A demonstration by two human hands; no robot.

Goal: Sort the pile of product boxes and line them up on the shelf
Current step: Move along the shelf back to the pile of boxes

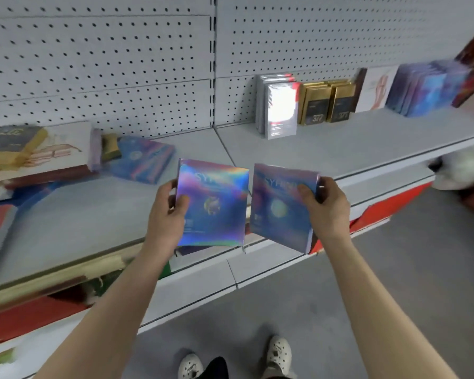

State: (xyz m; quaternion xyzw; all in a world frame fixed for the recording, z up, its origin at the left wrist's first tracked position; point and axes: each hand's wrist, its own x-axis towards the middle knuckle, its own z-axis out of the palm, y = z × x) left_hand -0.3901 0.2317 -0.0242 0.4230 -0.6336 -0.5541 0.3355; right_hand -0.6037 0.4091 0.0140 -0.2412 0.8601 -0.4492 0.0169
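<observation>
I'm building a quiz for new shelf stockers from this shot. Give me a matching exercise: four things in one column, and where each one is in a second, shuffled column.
Things
1. silver-white boxes
2. mixed pile
3. rainbow-sheen box
4. duller purple-blue box

Places
A. gripped by the right hand
B. standing upright in the row at the back of the shelf
C. gripped by the left hand
D. lying jumbled at the left end of the shelf

Pairs: 1-B, 2-D, 3-C, 4-A
</observation>
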